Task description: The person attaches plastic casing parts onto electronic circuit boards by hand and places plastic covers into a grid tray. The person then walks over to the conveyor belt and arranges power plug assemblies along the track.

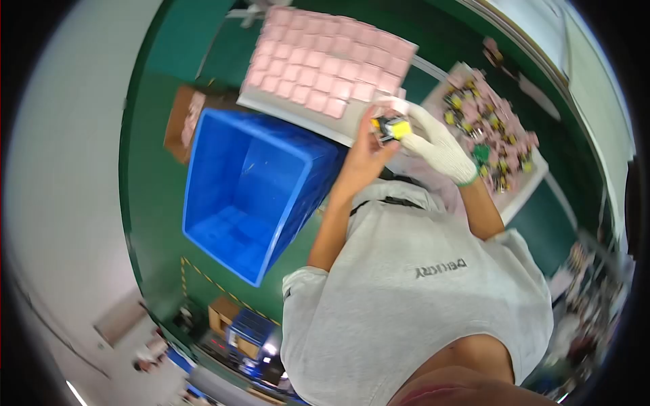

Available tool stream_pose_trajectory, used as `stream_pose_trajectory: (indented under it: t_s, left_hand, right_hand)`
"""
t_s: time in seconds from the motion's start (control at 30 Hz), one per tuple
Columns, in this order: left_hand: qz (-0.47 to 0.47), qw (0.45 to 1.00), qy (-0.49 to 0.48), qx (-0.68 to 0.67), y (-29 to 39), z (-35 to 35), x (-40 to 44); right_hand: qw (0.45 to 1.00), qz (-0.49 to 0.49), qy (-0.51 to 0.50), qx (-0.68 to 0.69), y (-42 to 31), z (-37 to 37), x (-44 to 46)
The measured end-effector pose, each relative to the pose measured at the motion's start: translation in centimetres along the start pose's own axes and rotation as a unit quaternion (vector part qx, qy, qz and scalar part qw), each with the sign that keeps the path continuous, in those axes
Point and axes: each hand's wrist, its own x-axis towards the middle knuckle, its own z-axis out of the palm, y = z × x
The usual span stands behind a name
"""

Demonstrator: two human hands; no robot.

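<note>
A small electrical part [395,128], black and silver with a bright yellow face, sits between my two hands in front of my waist. My bare left hand [367,157] grips it from the left, fingers and thumb closed around its side. On the other side my right hand [433,143], in a white knitted glove, presses its fingertips against the same part. Just beyond my hands lie rows of pink pouches [332,64] on a light board or table [291,107]. To the right, a heap of similar yellow-and-black parts mixed with pink pieces [491,122] covers a pale tray [525,193].
A large blue bin [247,183] stands to my left on the green floor [156,223]. Behind it is a brown carton [179,125] holding pink material. Boxes and a blue crate [250,331] stand farther off at lower left. Blurred clutter lies at far right.
</note>
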Motion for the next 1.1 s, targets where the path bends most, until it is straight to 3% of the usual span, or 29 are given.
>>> stream_pose_trajectory:
  t_s: [0.07,0.23,0.37,0.6,0.73,0.9,1.0,1.1]
  left_hand:
    - [-0.032,0.998,0.043,-0.018,1.9,0.1,0.1]
    - [-0.038,0.998,0.022,0.035,3.1,0.9,0.8]
    - [0.026,0.995,0.022,0.094,2.3,1.2,1.7]
    - [-0.112,0.985,0.091,-0.089,1.9,2.2,2.8]
    - [-0.084,0.984,0.121,-0.103,0.3,2.5,3.0]
    - [-0.134,0.982,0.099,-0.093,1.0,2.1,3.2]
    - [-0.126,0.992,-0.009,-0.009,2.1,2.5,2.7]
    - [-0.12,0.992,-0.043,0.019,1.7,2.3,3.2]
  right_hand:
    - [0.999,-0.012,0.038,-0.005,-0.4,0.5,0.2]
    - [0.995,-0.026,0.084,-0.037,-1.2,0.7,-0.2]
    - [0.993,-0.041,0.107,-0.038,-1.2,0.2,-0.8]
    - [0.981,-0.022,0.146,-0.127,-1.6,0.4,-1.3]
    - [0.979,-0.036,0.155,-0.129,-0.3,0.2,-1.0]
    - [0.985,-0.026,0.157,-0.068,0.0,-0.3,-0.8]
    - [0.99,0.003,0.141,-0.029,-1.3,-0.8,-1.0]
    - [0.993,0.044,0.104,0.021,-2.1,-1.0,-1.5]
